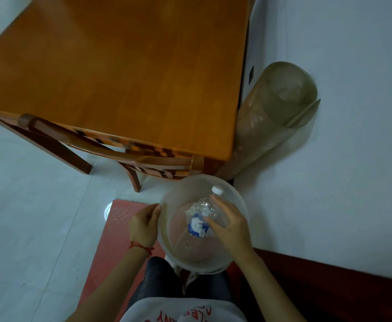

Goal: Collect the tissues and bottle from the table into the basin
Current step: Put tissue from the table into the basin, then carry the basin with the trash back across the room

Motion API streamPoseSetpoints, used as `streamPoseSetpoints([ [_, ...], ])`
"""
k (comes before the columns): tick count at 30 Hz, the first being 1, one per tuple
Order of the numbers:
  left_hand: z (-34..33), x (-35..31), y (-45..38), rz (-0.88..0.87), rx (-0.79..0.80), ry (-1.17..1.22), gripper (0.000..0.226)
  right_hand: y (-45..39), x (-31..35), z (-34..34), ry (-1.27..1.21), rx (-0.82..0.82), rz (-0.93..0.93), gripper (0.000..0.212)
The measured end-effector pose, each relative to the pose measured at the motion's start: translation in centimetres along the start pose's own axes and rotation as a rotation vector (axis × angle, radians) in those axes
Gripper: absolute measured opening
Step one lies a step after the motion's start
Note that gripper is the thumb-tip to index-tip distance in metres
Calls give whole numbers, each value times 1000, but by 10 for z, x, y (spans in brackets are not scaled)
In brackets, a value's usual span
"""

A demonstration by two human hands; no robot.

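Observation:
A translucent round basin (234, 196) is held low in front of me, below the table corner. My left hand (144, 225) grips its left rim. Inside it lies a clear plastic bottle (207, 209) with a white cap and a blue-and-white label, tilted with the cap toward the far rim. My right hand (231, 225) is over the basin with its fingers wrapped on the bottle's body. A pale crumpled tissue (188, 209) shows beside the bottle in the basin. The orange wooden table (125, 73) has a bare top.
A wooden chair (130, 156) is tucked under the table's near edge. A rolled translucent mat (281, 105) leans in the corner against the white wall. A red floor mat (111, 240) lies under me on pale tiles. Dark wooden furniture (318, 287) is at lower right.

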State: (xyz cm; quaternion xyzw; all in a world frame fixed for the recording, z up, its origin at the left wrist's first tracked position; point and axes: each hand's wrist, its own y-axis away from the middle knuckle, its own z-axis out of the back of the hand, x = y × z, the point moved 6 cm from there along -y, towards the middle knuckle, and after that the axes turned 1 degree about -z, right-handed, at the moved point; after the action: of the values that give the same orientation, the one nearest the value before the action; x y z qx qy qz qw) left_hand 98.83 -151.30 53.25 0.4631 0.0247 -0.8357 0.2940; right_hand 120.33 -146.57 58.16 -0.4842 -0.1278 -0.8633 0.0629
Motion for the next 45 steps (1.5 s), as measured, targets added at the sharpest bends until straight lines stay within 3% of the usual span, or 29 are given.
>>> streamPoseSetpoints([
  [3,2,-1,4,4,-10,-3,23,7,-13,26,166,-195,19,47],
  [5,4,-1,7,10,-13,1,23,13,-29,40,173,-271,-96,44],
  [11,12,7,23,31,-55,6,23,29,-65,41,-66,-171,-424,39],
  [15,23,14,37,66,-99,1,22,32,-67,33,-104,-135,-407,30],
  [26,97,66,73,238,-302,68,20,27,-20,-34,-18,55,-257,28],
  [39,251,188,114,450,-519,260,32,38,83,-211,-20,280,-176,30],
  [45,315,240,142,549,-679,304,20,46,129,-302,69,413,-54,29],
])
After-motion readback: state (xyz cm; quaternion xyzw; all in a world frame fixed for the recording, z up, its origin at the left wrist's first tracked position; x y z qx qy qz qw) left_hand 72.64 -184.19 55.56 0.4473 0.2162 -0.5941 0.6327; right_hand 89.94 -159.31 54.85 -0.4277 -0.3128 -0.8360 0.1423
